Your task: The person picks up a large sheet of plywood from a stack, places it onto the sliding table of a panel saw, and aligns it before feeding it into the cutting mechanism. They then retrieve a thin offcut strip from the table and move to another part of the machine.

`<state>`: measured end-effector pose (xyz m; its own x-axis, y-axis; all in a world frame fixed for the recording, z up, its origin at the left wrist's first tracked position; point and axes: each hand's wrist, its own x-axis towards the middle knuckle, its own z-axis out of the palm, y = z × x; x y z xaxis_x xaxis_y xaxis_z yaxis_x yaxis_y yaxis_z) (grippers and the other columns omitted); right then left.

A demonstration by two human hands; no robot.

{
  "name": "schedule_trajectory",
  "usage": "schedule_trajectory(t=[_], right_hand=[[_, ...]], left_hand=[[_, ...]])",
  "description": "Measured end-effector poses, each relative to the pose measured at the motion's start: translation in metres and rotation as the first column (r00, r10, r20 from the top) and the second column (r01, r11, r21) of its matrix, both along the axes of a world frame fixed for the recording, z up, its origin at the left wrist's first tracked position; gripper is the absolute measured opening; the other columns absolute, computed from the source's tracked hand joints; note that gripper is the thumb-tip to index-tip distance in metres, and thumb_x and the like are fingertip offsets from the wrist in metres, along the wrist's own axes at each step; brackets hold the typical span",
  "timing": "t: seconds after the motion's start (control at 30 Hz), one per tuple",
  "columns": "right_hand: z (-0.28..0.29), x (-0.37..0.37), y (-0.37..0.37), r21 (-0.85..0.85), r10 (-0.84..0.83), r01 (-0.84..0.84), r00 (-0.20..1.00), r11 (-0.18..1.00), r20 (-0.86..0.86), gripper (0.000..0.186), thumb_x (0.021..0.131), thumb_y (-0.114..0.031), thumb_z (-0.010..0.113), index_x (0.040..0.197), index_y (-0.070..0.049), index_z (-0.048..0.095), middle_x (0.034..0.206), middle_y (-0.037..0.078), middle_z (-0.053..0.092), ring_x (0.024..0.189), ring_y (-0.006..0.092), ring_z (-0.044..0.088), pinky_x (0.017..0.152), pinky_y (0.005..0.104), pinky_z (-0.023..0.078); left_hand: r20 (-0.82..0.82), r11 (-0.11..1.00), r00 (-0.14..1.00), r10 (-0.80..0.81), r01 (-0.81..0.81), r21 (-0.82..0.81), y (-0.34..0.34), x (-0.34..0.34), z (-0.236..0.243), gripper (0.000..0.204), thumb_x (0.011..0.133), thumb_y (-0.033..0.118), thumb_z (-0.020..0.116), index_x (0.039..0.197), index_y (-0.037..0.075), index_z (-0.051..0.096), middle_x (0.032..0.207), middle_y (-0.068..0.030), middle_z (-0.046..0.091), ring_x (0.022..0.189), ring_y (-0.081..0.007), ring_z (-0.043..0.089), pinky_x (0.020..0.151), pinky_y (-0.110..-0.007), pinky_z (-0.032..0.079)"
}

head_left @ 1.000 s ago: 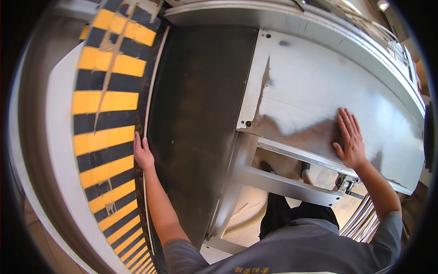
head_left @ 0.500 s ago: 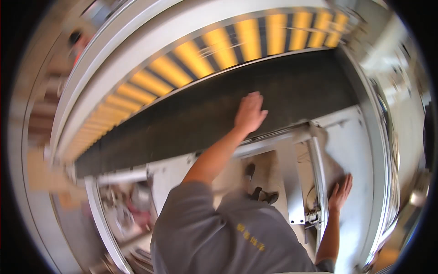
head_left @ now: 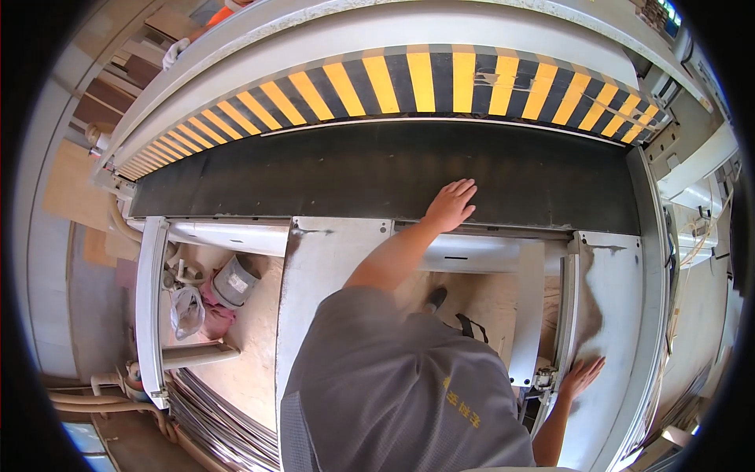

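My left hand point(head_left: 451, 203) lies on the long black bed point(head_left: 550, 181), fingers stretched and holding nothing, short of the thin pale strip along its far edge. Behind that strip runs a yellow-and-black striped band point(head_left: 425, 79). My right hand point(head_left: 580, 377) rests open on a worn silver metal plate point(head_left: 609, 299) at the right, beside a metal rail and small bracket point(head_left: 543, 377). A second metal plate point(head_left: 318, 259) adjoins the black bed left of my body.
Gaps in the frame show a bucket point(head_left: 234, 279), plastic bag point(head_left: 187, 311) and bundled long strips point(head_left: 212, 409) on the floor. Hoses point(head_left: 102, 401) run at lower left. Boards point(head_left: 75, 185) lie left. Beyond the machine at top left, another person's gloved hand point(head_left: 174, 53) and orange clothing show.
My view has swung round, so the striped band now runs across the top. My left hand has left the strip at the band's edge for the black bed. My right hand stays on its plate.
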<state>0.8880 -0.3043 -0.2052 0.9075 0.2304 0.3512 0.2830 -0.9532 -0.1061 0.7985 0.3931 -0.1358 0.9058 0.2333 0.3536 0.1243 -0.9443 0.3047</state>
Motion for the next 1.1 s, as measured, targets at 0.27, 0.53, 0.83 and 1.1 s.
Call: schedule_trajectory(t=[0.27, 0.53, 0.83, 1.1], right_hand=[[-0.004, -0.051, -0.050, -0.019, -0.270, 0.269, 0.961, 0.963, -0.057, 0.062, 0.112, -0.036, 0.046, 0.165, -0.007, 0.030, 0.171, 0.017, 0.030, 0.157, 0.0381, 0.028, 0.130, 0.0500, 0.023], [0.031, -0.061, -0.031, 0.055, -0.310, 0.323, 0.936, 0.945, -0.166, 0.058, 0.105, -0.027, 0.053, 0.157, -0.004, 0.043, 0.165, 0.020, 0.038, 0.155, 0.0395, 0.031, 0.129, 0.0493, 0.023], [0.051, -0.062, -0.014, 0.058, -0.334, 0.351, 0.921, 0.935, -0.200, 0.058, 0.103, -0.025, 0.054, 0.156, -0.003, 0.045, 0.165, 0.020, 0.040, 0.155, 0.0382, 0.031, 0.129, 0.0481, 0.022], [0.049, -0.063, -0.016, 0.064, -0.334, 0.355, 0.917, 0.933, -0.217, 0.058, 0.101, -0.025, 0.056, 0.154, -0.004, 0.047, 0.165, 0.019, 0.040, 0.155, 0.0374, 0.031, 0.129, 0.0480, 0.022]], left_hand=[[0.012, 0.997, 0.999, 0.049, -0.049, 0.055, -0.009, -0.058, 0.015, 0.053, 0.102, 0.034, 0.063, 0.146, 0.004, 0.056, 0.157, -0.0124, 0.051, 0.145, -0.0327, 0.046, 0.120, -0.048, 0.037], [-0.069, 0.992, 0.997, 0.034, -0.026, 0.124, -0.025, -0.062, 0.030, 0.062, 0.097, 0.041, 0.067, 0.146, 0.004, 0.055, 0.156, -0.0143, 0.050, 0.146, -0.0319, 0.044, 0.120, -0.050, 0.036], [-0.054, 0.985, 0.997, 0.054, -0.044, 0.165, -0.020, -0.054, 0.019, 0.059, 0.096, 0.037, 0.069, 0.145, 0.006, 0.056, 0.156, -0.0137, 0.050, 0.146, -0.0330, 0.044, 0.121, -0.049, 0.034], [-0.059, 0.983, 0.996, 0.062, -0.051, 0.178, -0.019, -0.054, 0.013, 0.058, 0.097, 0.037, 0.067, 0.144, 0.006, 0.056, 0.156, -0.0135, 0.050, 0.146, -0.0327, 0.044, 0.121, -0.049, 0.034]])
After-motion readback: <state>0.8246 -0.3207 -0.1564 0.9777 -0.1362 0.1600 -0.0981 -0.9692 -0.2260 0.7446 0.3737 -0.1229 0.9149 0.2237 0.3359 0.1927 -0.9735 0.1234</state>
